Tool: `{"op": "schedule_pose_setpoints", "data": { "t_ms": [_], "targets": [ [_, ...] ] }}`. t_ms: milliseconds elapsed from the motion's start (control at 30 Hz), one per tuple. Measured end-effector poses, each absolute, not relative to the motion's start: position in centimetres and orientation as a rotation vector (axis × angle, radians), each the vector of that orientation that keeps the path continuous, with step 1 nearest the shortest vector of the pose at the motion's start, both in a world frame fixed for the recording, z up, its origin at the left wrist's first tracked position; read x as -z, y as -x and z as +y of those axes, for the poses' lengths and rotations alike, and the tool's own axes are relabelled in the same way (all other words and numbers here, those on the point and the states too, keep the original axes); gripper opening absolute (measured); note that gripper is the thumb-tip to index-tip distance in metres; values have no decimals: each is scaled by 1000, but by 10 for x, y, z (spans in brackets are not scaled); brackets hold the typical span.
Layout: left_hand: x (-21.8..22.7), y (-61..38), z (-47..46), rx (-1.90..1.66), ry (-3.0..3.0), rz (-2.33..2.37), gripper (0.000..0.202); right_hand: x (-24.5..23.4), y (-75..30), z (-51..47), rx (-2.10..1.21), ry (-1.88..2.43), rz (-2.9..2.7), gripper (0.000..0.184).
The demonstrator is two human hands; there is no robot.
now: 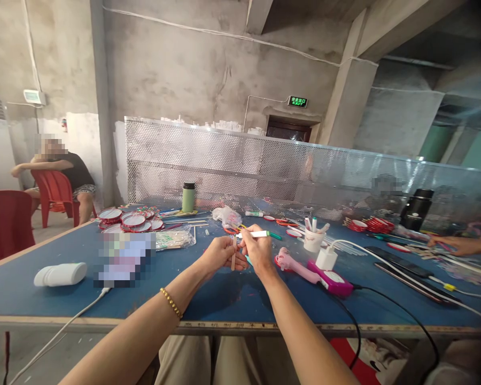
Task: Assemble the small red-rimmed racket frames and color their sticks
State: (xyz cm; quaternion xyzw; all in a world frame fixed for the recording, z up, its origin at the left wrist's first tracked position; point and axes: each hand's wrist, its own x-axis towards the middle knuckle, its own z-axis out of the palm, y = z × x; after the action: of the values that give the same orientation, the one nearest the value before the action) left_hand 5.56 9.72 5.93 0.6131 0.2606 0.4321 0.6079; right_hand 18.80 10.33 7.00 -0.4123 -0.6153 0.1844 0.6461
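My left hand (pixel 220 252) is closed on a thin wooden stick (pixel 234 256) that stands nearly upright over the blue table (pixel 232 299). My right hand (pixel 257 249) is closed around a white marker with a green cap (pixel 255 234), which lies level and points right. Both hands meet at the middle of the table, touching at the stick. A gold bead bracelet is on my left wrist.
A pink glue gun (pixel 304 271) with charger and black cable lies right of my hands. A white cup of markers (pixel 313 238), red-rimmed round discs (pixel 130 219), a green bottle (pixel 188 198), a white case (pixel 60 274) and a perforated metal screen surround them. Another person's hand (pixel 457 245) rests far right; someone sits on a red chair at left.
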Motion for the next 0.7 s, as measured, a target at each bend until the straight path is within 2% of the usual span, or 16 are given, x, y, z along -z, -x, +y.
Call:
{"op": "schedule_pose_setpoints", "data": {
  "t_ms": [700],
  "targets": [
    [-60, -55, 97, -993, -1413, 601, 36, -73, -187, 103, -407, 975, -1374, 18]
  ]
}}
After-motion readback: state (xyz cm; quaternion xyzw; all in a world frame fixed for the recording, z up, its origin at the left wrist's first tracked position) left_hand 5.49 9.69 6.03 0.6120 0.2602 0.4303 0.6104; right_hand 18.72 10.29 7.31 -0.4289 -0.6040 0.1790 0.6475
